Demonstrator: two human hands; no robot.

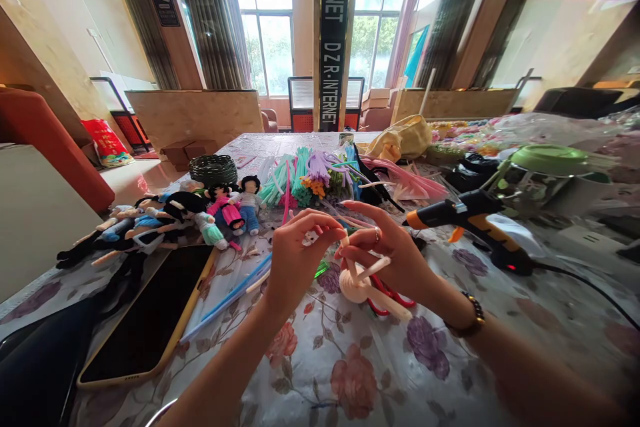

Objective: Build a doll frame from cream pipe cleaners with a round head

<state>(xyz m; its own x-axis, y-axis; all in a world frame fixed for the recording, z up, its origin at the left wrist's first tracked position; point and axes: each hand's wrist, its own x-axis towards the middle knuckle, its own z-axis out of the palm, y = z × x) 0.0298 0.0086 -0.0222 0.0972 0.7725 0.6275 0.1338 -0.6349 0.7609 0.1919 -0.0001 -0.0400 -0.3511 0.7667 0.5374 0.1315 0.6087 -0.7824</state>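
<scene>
Close together above the table's middle, both my hands work on a cream pipe cleaner piece (354,285), a wound round ball with fuzzy stems sticking out. My left hand (295,257) pinches the tip of an upright stem between thumb and forefinger. My right hand (400,250), with a ring and a beaded bracelet, is closed on the same piece from the right, its forefinger raised. Scissors with red handles (407,300) lie just under the piece, partly hidden by it. Blue pipe cleaners (233,293) rest left of my left hand.
A hot glue gun (465,213), its red light lit, lies at right with its cord trailing. Bundled pipe cleaners (320,177) stand behind my hands. Several small dolls (227,207), a dark wire coil (213,170) and a phone (150,320) are at left.
</scene>
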